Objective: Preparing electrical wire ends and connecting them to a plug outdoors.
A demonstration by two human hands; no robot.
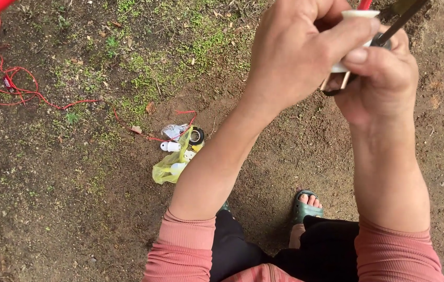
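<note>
A small white fitting, smooth and rounded like glazed ceramic or hard plastic, sits at the top of the view, pinched between both hands. Its flat round rim shows above the fingers, and two pale, straight prongs stick out below it. A thin dark tool shaft, straight and matte like a screwdriver blade, runs from the upper right down into the fitting. A short piece of red wire rises just above the rim.

The left hand wraps over the fitting from the left, with its thumb pressed flat across the white body. The right hand is closed around the fitting and the tool from underneath. The two hands touch, clamped together on the piece.

Both forearms come up from ribbed pink sleeves. Below them are dark trousers and a green rubbery sandal on bare, damp brown soil with patches of moss.

Well apart from the hands, to the lower left, a crumpled yellow plastic bag lies on the ground. Beside it are small white cylindrical parts and a black roll of tape. Thin red wire loops loosely across the dirt at the far left.
</note>
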